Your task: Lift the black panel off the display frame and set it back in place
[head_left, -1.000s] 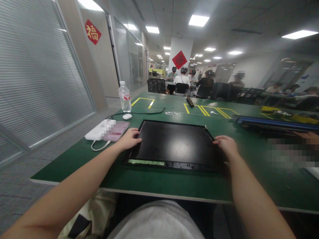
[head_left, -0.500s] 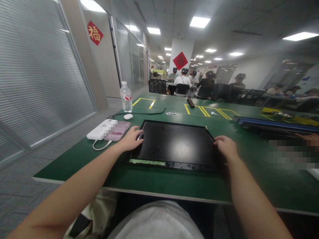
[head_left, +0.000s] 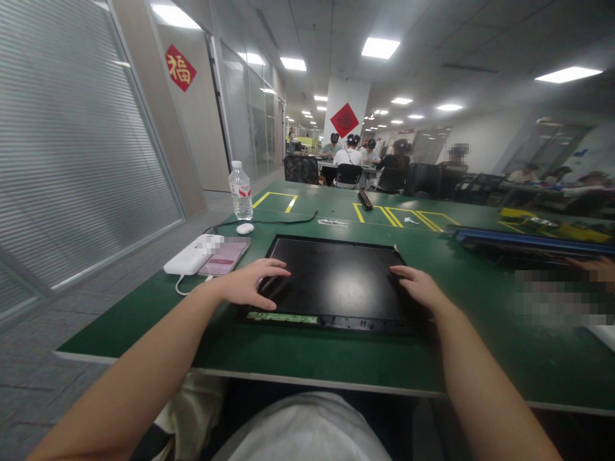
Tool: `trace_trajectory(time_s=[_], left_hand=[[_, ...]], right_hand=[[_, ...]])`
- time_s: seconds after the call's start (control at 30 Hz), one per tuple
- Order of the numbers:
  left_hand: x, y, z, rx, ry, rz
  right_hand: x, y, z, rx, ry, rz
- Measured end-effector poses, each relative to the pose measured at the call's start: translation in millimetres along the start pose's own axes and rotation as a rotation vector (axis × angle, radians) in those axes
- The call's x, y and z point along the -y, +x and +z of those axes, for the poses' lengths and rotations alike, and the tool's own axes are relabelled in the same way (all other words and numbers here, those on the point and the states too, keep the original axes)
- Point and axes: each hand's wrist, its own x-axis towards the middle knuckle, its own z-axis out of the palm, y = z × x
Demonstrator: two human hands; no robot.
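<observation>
A black screen panel (head_left: 336, 275) lies flat on the green table, its dark face reflecting a ceiling light. Along its near edge runs a strip of green circuit board (head_left: 282, 317). Over the panel's left side is my left hand (head_left: 252, 282), thumb and fingers spread, gripping nothing. My right hand (head_left: 418, 288) is at the right side, fingers stretched over the panel's edge, also holding nothing. Whether either hand's fingertips touch the surface I cannot tell.
Left of the panel are a white power bank (head_left: 192, 255), a phone (head_left: 225, 256), a white oval case (head_left: 245, 228) and a water bottle (head_left: 241, 192). A black cable (head_left: 283, 221) crosses behind. At right, another person's hand (head_left: 596, 267) is near a long blue-edged panel (head_left: 528, 241).
Both hands have let go of the panel's side edges and moved inward over it, with fingers opened. The panel stays lying on the table.
</observation>
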Motion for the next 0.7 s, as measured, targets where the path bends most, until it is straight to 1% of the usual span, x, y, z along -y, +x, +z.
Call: trace_trajectory(time_s=[0.2,0.47,0.7], left_hand=[[-1.7,-0.4,-2.8,0.055,0.007,0.0],[-9.1,0.7,-1.4,0.02,-0.051,0.094],[-11.0,0.8,0.9,0.014,-0.06,0.13]], right_hand=[[3.5,-0.1,-0.3,-0.021,-0.011,0.033],[5.8,-0.3,0.6,-0.042,-0.008,0.045],[4.8,0.2,1.5,-0.039,-0.037,0.027]])
